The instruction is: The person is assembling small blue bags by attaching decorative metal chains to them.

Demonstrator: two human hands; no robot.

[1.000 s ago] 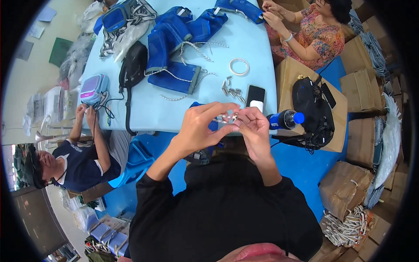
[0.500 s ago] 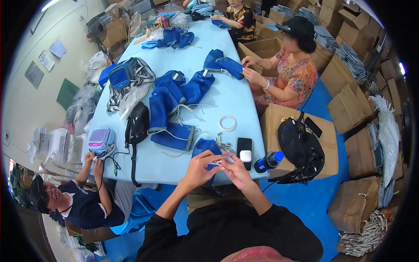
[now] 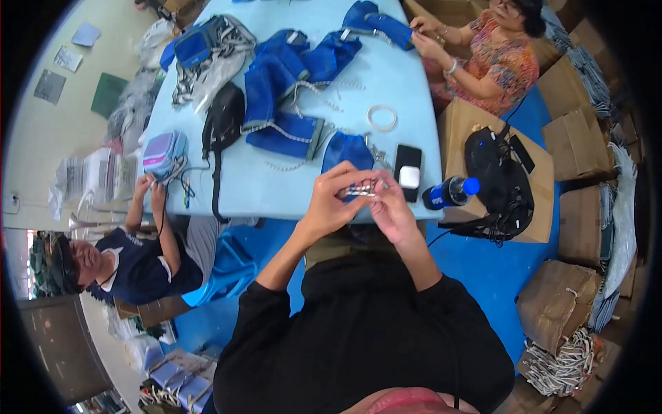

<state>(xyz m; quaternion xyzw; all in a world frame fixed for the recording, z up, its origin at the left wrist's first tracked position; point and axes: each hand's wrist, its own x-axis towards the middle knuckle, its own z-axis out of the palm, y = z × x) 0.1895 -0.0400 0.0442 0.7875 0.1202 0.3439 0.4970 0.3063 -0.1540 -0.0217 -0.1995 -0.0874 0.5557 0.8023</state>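
Observation:
At the near edge of the table, my left hand (image 3: 332, 205) and my right hand (image 3: 394, 212) meet in front of me. Both are closed, with fingertips pinching a short piece of black-and-white patterned cord (image 3: 357, 191); its ends are hidden by the fingers. Just beyond them lies a blue fabric pouch (image 3: 347, 150), partly covered by my hands. Beside the pouch is a small heap of grey pieces (image 3: 378, 159), too small to name. Farther up the table, several blue mesh pouches (image 3: 281, 134) with speckled drawcords lie in a pile.
Right of my hands are a phone (image 3: 408, 157) with a white case (image 3: 409, 177) on it and a blue-capped bottle (image 3: 452, 192). A tape-like ring (image 3: 381, 117) lies beyond. A black bag (image 3: 496, 183) rests on a carton (image 3: 545, 200). Two people work at the table's sides.
My view has tilted downward, so the table and its things sit higher in the picture. My hands stay together, with more of the patterned cord showing between the fingers.

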